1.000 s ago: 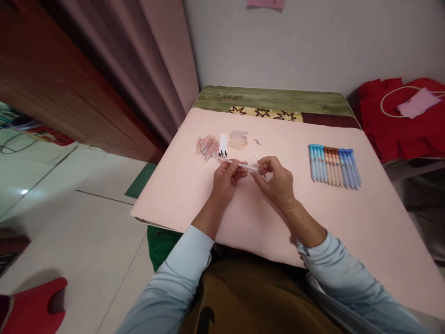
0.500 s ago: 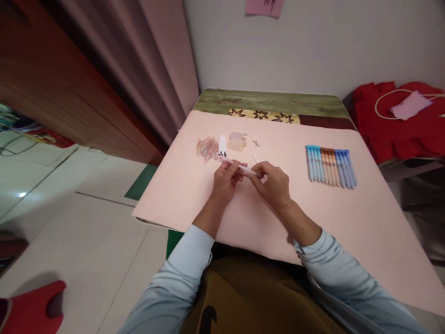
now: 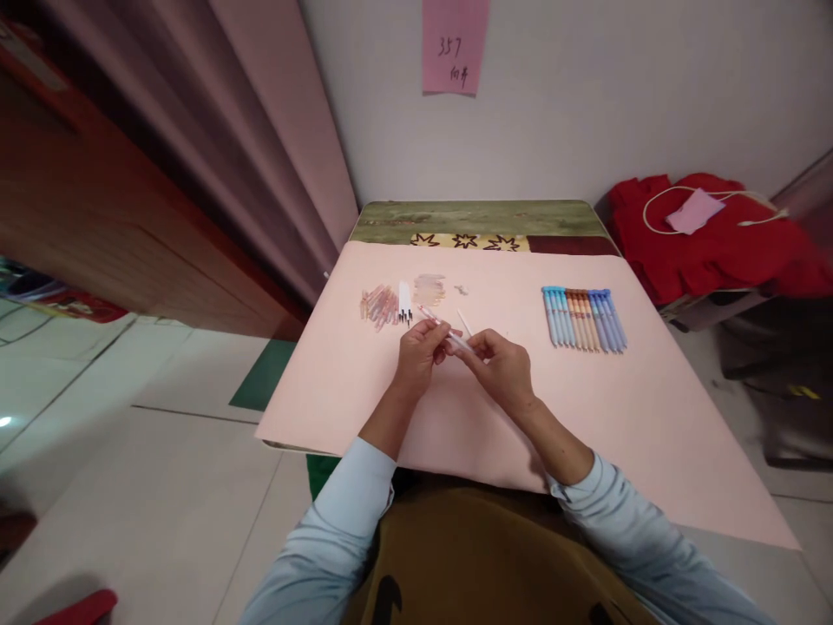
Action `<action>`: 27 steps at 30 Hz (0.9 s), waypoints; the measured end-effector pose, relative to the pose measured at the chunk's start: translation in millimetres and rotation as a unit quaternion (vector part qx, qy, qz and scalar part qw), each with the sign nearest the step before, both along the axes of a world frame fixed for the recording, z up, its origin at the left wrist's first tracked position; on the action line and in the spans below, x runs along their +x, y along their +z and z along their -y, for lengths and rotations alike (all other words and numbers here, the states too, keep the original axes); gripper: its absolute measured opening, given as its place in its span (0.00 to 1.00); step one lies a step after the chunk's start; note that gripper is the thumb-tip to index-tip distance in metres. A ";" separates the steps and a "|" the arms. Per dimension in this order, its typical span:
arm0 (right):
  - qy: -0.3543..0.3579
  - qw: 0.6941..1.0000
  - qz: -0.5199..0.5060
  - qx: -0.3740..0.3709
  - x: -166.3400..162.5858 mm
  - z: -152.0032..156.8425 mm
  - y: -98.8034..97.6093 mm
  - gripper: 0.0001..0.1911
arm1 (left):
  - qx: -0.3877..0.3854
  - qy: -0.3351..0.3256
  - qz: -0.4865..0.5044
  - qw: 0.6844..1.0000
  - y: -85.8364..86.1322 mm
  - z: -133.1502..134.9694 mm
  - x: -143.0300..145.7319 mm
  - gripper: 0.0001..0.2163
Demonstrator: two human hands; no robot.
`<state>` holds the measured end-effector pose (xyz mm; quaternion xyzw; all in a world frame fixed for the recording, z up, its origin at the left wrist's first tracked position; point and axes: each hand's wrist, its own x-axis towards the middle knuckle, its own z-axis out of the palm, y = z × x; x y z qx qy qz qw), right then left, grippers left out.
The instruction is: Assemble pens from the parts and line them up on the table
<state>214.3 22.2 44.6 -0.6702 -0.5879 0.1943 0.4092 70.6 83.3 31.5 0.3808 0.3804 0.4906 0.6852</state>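
Between my two hands is a slim, pale pen, slanting down to the right. The fingers of my left hand are closed round its upper left part. My right hand pinches the lower right end, and its fingertips partly hide that end. Just beyond the hands lies a thin white stick. Past my left hand are white refills with dark tips, a heap of pinkish clear pen parts and a row of pale clear tubes. Some tiny parts lie to their right.
Assembled-looking pens in light blue, brown and darker blue lie in a row on the right of the pink-covered table. A red cloth with a cable is beyond the right edge. A curtain hangs at the left.
The view has shifted, showing more of the wall and its pink note. Both hands still hold the pen, which now slants more steeply.
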 end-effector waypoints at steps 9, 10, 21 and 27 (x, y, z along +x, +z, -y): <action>0.155 0.856 -0.439 -0.224 -9.2 4.4 10.5 0.25 | 0.014 -0.074 0.047 0.996 13.1 3.5 -3.6 0.13; 0.168 0.851 -0.440 -0.231 -9.5 6.0 9.8 0.25 | 0.011 -0.073 0.038 0.997 12.5 5.2 -5.5 0.13; -0.008 0.993 -0.078 -0.086 6.5 15.6 6.1 0.11 | -0.016 -0.041 -0.114 0.993 16.9 18.0 12.3 0.15; -0.019 0.966 -0.232 -0.114 5.8 19.5 -14.7 0.15 | 0.010 -0.072 -0.126 0.989 10.8 23.5 16.0 0.15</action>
